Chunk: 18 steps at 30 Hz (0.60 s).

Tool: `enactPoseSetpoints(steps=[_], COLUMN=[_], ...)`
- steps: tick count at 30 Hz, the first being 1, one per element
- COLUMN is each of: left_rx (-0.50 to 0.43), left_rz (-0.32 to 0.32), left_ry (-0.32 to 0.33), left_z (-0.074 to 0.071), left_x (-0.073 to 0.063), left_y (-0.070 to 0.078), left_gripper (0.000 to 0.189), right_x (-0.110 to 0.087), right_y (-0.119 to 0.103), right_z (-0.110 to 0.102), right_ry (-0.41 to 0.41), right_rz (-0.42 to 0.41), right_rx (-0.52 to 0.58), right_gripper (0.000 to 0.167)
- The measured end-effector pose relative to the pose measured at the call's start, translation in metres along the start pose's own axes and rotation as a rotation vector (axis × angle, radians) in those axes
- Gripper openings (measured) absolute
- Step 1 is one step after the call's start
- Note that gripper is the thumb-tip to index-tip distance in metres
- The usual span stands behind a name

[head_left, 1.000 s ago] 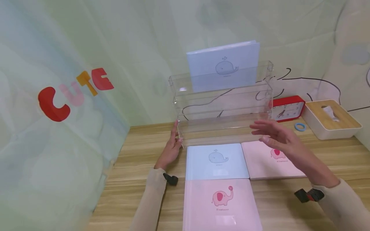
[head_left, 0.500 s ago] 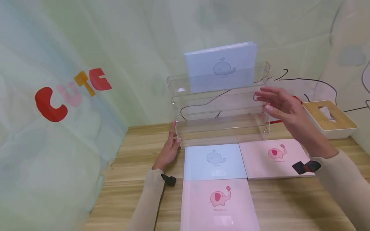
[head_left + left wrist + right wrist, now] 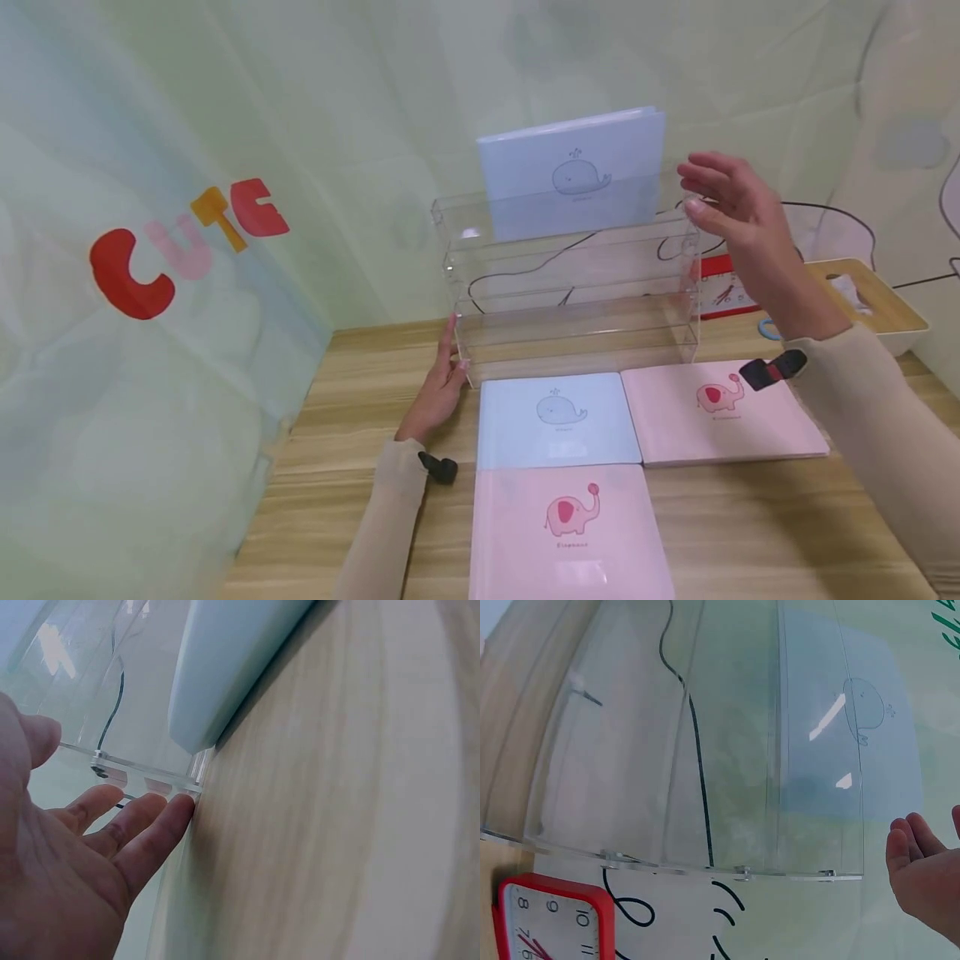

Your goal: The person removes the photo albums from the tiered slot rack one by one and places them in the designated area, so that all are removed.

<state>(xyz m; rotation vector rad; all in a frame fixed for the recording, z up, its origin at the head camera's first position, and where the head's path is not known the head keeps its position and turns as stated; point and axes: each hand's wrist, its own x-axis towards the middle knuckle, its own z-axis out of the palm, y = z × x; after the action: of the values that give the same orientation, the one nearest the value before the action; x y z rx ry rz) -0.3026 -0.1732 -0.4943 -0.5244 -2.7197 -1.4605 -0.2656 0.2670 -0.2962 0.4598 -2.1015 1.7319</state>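
A clear acrylic rack with stepped tiers [image 3: 570, 321] stands on the wooden table against the wall cloth. In its top tier a light-blue whale book [image 3: 517, 175] leans upright, cover facing me. My left hand [image 3: 435, 400] rests at the rack's lower left side; the left wrist view shows its extended fingers [image 3: 154, 844] against the clear side panel. Beside the rack's upper right corner, my raised right hand [image 3: 742, 217] holds nothing, its fingers loosely bent. Flat before the rack lie another blue whale book [image 3: 517, 429], a pink elephant book [image 3: 667, 417] on its right, and one more pink elephant book [image 3: 517, 550] nearest me.
Right of the rack are a red alarm clock [image 3: 720, 267], a blue ring [image 3: 768, 329] and a tissue box with a wooden lid [image 3: 888, 304], all partly behind my right arm. Coloured letters [image 3: 213, 218] decorate the cloth on the left.
My right hand has risen from above the right pink book, along the rack's right side, to its upper right corner. The left hand stays at the rack; the books have not moved.
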Motion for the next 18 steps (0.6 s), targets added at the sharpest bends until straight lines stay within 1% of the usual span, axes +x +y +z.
enactPoseSetpoints(steps=[2, 6, 10, 15, 18], left_rx=[-0.007, -0.016, -0.013, -0.009, -0.012], left_rz=[0.002, -0.002, -0.007, -0.018, -0.023], left_ry=[-0.002, -0.009, -0.007, -0.004, -0.006], left_z=[0.000, 0.000, 0.000, -0.001, -0.001], left_x=[0.000, 0.000, -0.001, -0.001, -0.001], left_y=[0.000, 0.001, 0.001, 0.003, 0.003], left_gripper=[0.082, 0.082, 0.082, 0.080, 0.080], right_x=[0.008, 0.022, 0.036, 0.052, 0.059], right_y=[0.001, 0.004, 0.006, 0.005, 0.004], right_z=[-0.002, -0.005, -0.005, -0.003, -0.001], right_ry=[0.004, 0.009, 0.019, 0.010, -0.003], right_rz=[0.000, 0.026, 0.057, 0.089, 0.110], right_rx=[-0.036, -0.087, -0.112, -0.086, -0.098], right_gripper=[0.060, 0.062, 0.064, 0.064, 0.066])
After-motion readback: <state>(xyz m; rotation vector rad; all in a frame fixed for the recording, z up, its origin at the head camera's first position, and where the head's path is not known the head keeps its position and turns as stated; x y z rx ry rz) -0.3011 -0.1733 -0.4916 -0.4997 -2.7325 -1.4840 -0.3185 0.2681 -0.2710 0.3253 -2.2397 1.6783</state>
